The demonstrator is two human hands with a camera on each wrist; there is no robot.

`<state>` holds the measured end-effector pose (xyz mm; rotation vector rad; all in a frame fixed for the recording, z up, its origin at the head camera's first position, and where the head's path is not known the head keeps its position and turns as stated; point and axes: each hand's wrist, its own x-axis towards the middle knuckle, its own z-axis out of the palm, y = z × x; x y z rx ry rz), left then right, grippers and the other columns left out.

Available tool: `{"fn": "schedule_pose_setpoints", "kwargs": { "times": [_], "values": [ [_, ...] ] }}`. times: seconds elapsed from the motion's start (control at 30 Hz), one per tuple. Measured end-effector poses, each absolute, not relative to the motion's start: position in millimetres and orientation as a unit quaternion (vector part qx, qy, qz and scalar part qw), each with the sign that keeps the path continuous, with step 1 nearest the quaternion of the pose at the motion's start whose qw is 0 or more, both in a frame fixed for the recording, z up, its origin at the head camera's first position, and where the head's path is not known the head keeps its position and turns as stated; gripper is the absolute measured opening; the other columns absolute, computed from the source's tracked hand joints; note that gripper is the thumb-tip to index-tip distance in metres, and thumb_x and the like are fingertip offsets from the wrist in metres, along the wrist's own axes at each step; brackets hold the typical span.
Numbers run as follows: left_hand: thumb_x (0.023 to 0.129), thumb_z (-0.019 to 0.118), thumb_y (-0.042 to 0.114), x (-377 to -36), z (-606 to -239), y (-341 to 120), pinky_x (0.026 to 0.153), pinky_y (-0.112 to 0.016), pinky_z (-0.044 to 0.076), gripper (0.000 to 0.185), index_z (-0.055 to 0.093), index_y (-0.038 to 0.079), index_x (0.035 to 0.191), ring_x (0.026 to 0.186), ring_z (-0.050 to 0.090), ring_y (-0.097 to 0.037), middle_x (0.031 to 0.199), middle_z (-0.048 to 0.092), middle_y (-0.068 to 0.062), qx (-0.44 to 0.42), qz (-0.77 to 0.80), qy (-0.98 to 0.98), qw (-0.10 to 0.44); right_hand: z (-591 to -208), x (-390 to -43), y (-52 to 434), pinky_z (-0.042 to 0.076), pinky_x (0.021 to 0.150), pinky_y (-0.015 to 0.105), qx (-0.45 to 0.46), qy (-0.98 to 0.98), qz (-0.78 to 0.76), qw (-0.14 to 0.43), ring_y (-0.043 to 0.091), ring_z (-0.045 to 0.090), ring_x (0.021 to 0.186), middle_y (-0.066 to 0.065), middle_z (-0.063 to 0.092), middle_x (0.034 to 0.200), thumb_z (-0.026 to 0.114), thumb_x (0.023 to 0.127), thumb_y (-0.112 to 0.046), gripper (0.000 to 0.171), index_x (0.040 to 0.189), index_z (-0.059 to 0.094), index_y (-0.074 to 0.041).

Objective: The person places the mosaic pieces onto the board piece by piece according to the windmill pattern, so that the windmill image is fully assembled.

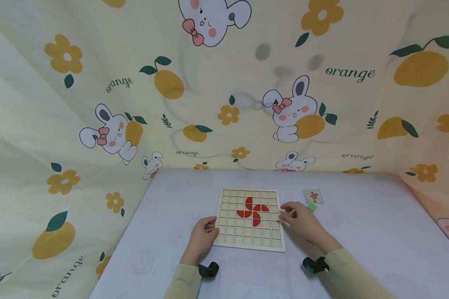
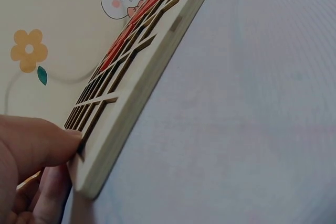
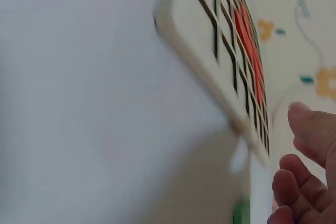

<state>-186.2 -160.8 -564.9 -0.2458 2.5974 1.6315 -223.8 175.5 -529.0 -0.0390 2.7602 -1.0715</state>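
Observation:
A pale wooden grid board (image 1: 247, 241) lies on the table, with red quarter-round pieces (image 1: 256, 219) set in its middle squares like a pinwheel. My left hand (image 1: 203, 236) grips the board's left edge near the front corner. In the left wrist view its thumb (image 2: 47, 142) presses on the top face, while the other fingers are at the side and partly hidden. Beside the right edge is my right hand (image 1: 301, 220), its fingers loosely bent and nothing between them. The right wrist view shows a gap between this hand (image 3: 310, 166) and the board (image 3: 205, 77).
Behind my right hand, a small printed card (image 1: 319, 197) with a red pinwheel pattern lies on the white tabletop (image 1: 363, 232). A green square piece (image 1: 312, 207) is close to the card's front edge. A patterned curtain (image 1: 217, 83) stands behind the table and along its sides.

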Motion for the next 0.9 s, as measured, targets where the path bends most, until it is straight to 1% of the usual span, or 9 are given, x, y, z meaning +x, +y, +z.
{"fn": "schedule_pose_setpoints", "kwargs": {
  "times": [0.1, 0.2, 0.33, 0.4, 0.47, 0.57, 0.67, 0.8, 0.9],
  "values": [
    [0.093, 0.068, 0.011, -186, -565, -161, 0.092, -0.034, 0.055, 0.044, 0.060, 0.007, 0.136, 0.108, 0.060, -0.018, 0.122, 0.061, -0.008, -0.080, 0.530, 0.843, 0.036, -529, -223, 198, 0.050, 0.071, 0.028, -0.007, 0.927, -0.362, 0.095, 0.023, 0.055, 0.096, 0.013, 0.060, 0.126, 0.070, 0.095, -0.035, 0.047, 0.134, 0.060, -0.013],
    [0.093, 0.068, 0.011, -187, -565, -161, 0.092, -0.034, 0.056, 0.045, 0.059, 0.007, 0.137, 0.108, 0.060, -0.018, 0.122, 0.061, -0.008, -0.077, 0.530, 0.844, 0.040, -531, -223, 215, 0.052, 0.073, 0.029, -0.005, 0.925, -0.366, 0.103, 0.025, 0.056, 0.099, 0.015, 0.060, 0.129, 0.071, 0.094, -0.037, 0.048, 0.134, 0.060, -0.013],
    [0.092, 0.068, 0.010, -189, -563, -164, 0.091, -0.034, 0.056, 0.046, 0.059, 0.004, 0.137, 0.107, 0.061, -0.019, 0.121, 0.062, -0.010, -0.063, 0.525, 0.847, 0.048, -538, -224, 229, 0.054, 0.081, 0.036, -0.007, 0.924, -0.366, 0.108, 0.026, 0.058, 0.105, 0.014, 0.063, 0.125, 0.072, 0.092, -0.039, 0.048, 0.131, 0.062, -0.012],
    [0.092, 0.069, 0.011, -191, -561, -166, 0.091, -0.034, 0.057, 0.047, 0.059, 0.004, 0.137, 0.106, 0.061, -0.019, 0.120, 0.062, -0.010, -0.058, 0.519, 0.851, 0.057, -544, -225, 234, 0.054, 0.082, 0.036, -0.005, 0.922, -0.370, 0.112, 0.025, 0.057, 0.104, 0.012, 0.064, 0.121, 0.073, 0.092, -0.039, 0.048, 0.130, 0.063, -0.012],
    [0.090, 0.069, 0.010, -193, -558, -167, 0.090, -0.035, 0.057, 0.048, 0.060, 0.004, 0.136, 0.105, 0.060, -0.019, 0.118, 0.063, -0.011, -0.057, 0.510, 0.856, 0.065, -546, -226, 238, 0.052, 0.081, 0.035, -0.002, 0.919, -0.378, 0.117, 0.026, 0.056, 0.103, 0.012, 0.064, 0.119, 0.073, 0.092, -0.039, 0.047, 0.129, 0.064, -0.011],
    [0.089, 0.071, 0.011, -195, -553, -165, 0.089, -0.035, 0.057, 0.047, 0.062, 0.006, 0.135, 0.105, 0.061, -0.019, 0.117, 0.064, -0.009, -0.066, 0.490, 0.866, 0.072, -549, -227, 240, 0.047, 0.077, 0.029, 0.007, 0.913, -0.387, 0.127, 0.025, 0.052, 0.100, 0.011, 0.061, 0.117, 0.073, 0.092, -0.038, 0.046, 0.129, 0.064, -0.012],
    [0.088, 0.072, 0.009, -197, -549, -163, 0.088, -0.034, 0.058, 0.046, 0.064, 0.005, 0.133, 0.103, 0.062, -0.018, 0.115, 0.065, -0.009, -0.073, 0.474, 0.875, 0.072, -550, -227, 239, 0.046, 0.075, 0.029, 0.011, 0.911, -0.390, 0.131, 0.026, 0.051, 0.100, 0.011, 0.060, 0.116, 0.073, 0.092, -0.034, 0.043, 0.128, 0.065, -0.012],
    [0.088, 0.073, 0.006, -198, -545, -161, 0.085, -0.032, 0.058, 0.044, 0.065, 0.003, 0.131, 0.099, 0.062, -0.017, 0.112, 0.065, -0.008, -0.076, 0.463, 0.881, 0.068, -552, -227, 236, 0.046, 0.075, 0.029, 0.009, 0.914, -0.386, 0.125, 0.025, 0.050, 0.100, 0.011, 0.060, 0.117, 0.073, 0.092, -0.032, 0.041, 0.126, 0.067, -0.011],
    [0.087, 0.073, 0.005, -197, -543, -161, 0.085, -0.032, 0.057, 0.043, 0.065, 0.002, 0.130, 0.098, 0.062, -0.017, 0.111, 0.065, -0.009, -0.075, 0.464, 0.880, 0.062, -551, -227, 235, 0.046, 0.079, 0.032, 0.010, 0.918, -0.379, 0.119, 0.026, 0.051, 0.101, 0.011, 0.061, 0.118, 0.073, 0.092, -0.032, 0.040, 0.125, 0.068, -0.011]
  ]
}}
